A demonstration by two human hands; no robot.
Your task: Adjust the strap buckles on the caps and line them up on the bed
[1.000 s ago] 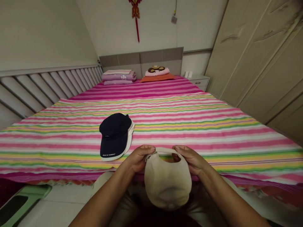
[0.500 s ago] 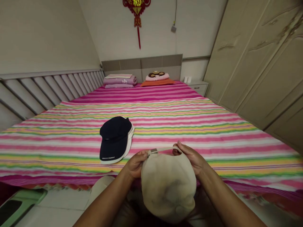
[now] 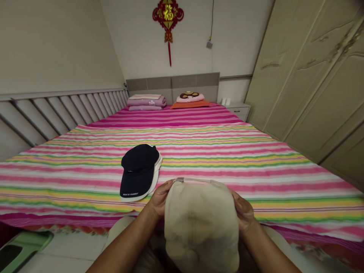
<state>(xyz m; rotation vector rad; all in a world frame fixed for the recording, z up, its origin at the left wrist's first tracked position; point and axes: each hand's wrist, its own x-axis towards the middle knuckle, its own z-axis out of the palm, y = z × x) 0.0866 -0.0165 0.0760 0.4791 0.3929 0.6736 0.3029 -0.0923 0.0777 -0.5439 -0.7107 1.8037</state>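
Left hand (image 3: 160, 199) and right hand (image 3: 243, 210) grip the sides of a beige fabric baseball cap (image 3: 200, 223), light and soft-looking, easiest held there, a navy baseball cap (image 3: 139, 167) lying just beyond the left hand.

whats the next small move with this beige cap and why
Probably lower the beige cap onto the striped bedspread beside the navy cap: the left hand and right hand hold it by its sides over the bed, and the navy cap already lies there on a white cap.
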